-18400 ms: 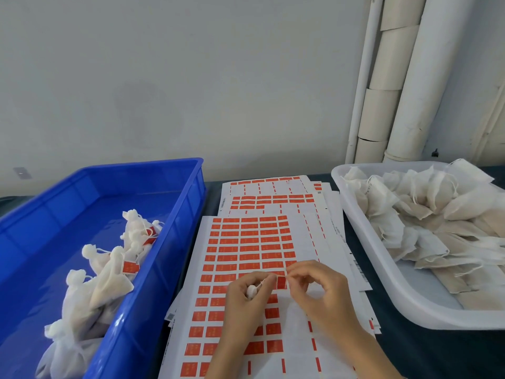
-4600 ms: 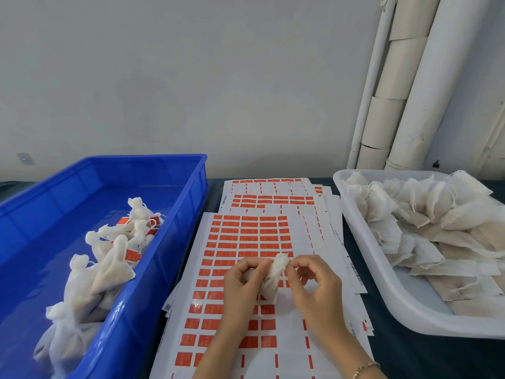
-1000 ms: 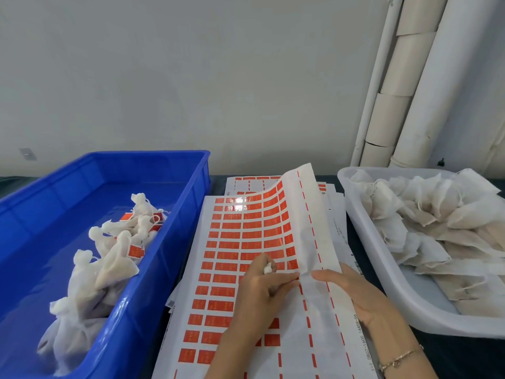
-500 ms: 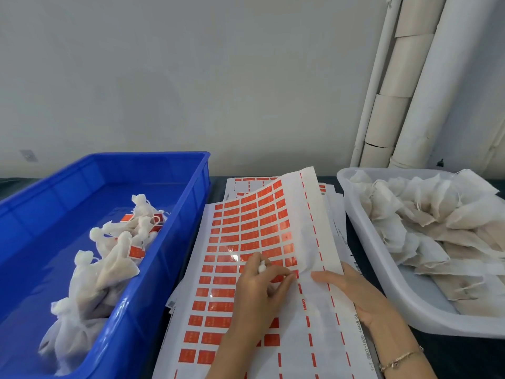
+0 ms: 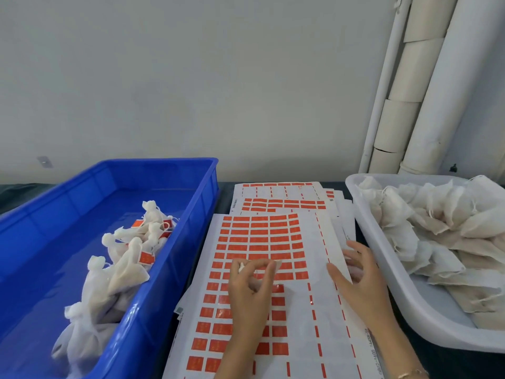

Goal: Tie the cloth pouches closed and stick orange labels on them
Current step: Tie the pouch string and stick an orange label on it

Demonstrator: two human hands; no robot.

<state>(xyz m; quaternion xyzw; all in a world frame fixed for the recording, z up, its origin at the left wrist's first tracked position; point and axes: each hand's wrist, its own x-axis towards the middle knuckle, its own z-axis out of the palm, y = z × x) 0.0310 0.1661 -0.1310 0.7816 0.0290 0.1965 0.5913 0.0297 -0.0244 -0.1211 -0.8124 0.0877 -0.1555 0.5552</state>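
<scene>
A pale grey wall closes the back, with a small plate low at its left. On the dark worktop, a blue bin stands farthest left. It holds tied pouches, several of which carry orange labels. Just beside it lies a label sheet on top of more sheets, which fan out behind.

Over the top sheet, the left hand has its grip pinched on a small white pouch, most of which is hidden by the fingers. The right hand rests at the sheet's right edge, its grip released and its fingers loosely spread. A thin bracelet is on its wrist.

A white tub at the right is heaped with loose pouches. Cream pipes rise behind it in the corner.
</scene>
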